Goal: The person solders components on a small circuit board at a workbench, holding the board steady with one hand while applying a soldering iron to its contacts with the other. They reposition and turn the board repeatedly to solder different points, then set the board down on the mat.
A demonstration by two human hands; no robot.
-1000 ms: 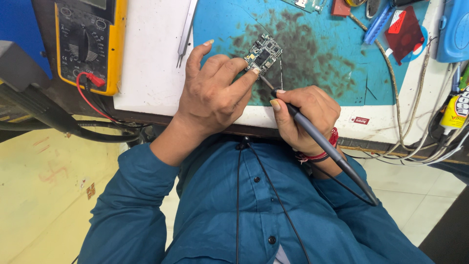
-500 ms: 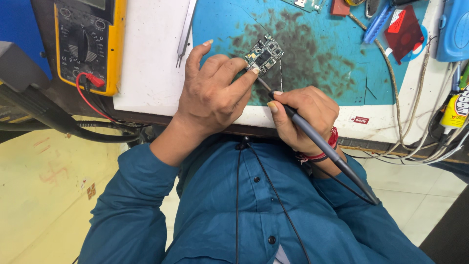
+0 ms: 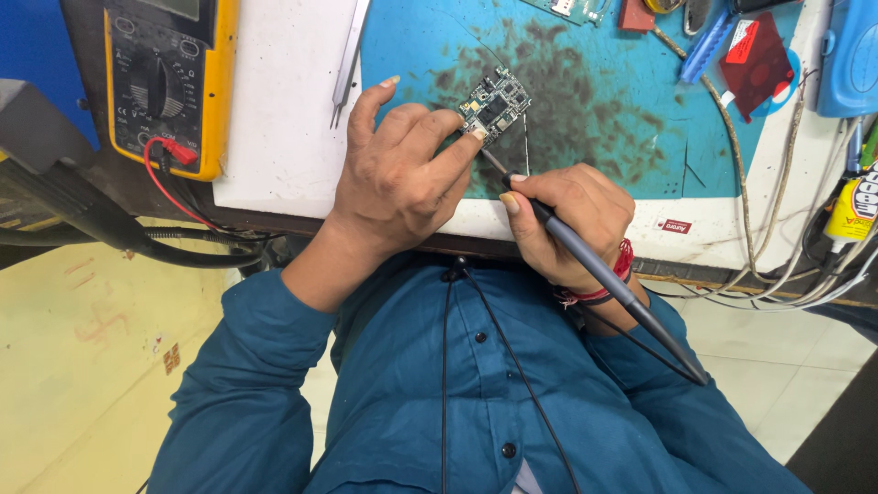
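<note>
A small circuit board (image 3: pixel 497 103) lies on the stained blue work mat (image 3: pixel 604 110). My left hand (image 3: pixel 402 178) rests on the bench edge, its fingertips pinching the board's near-left corner. My right hand (image 3: pixel 567 220) grips a dark grey soldering iron (image 3: pixel 604 274) like a pen. The iron's thin metal tip reaches up to the board's lower edge, just beside my left fingertips. A thin wire stands next to the tip. The iron's cord trails down over my blue shirt.
A yellow multimeter (image 3: pixel 169 78) with a red lead plugged in stands at the left. Metal tweezers (image 3: pixel 349 59) lie on the white bench top. A red block, blue tools and a bundle of cables (image 3: pixel 805 265) crowd the right side.
The hands and the board have barely shifted; the iron's tip stays at the board's lower edge.
</note>
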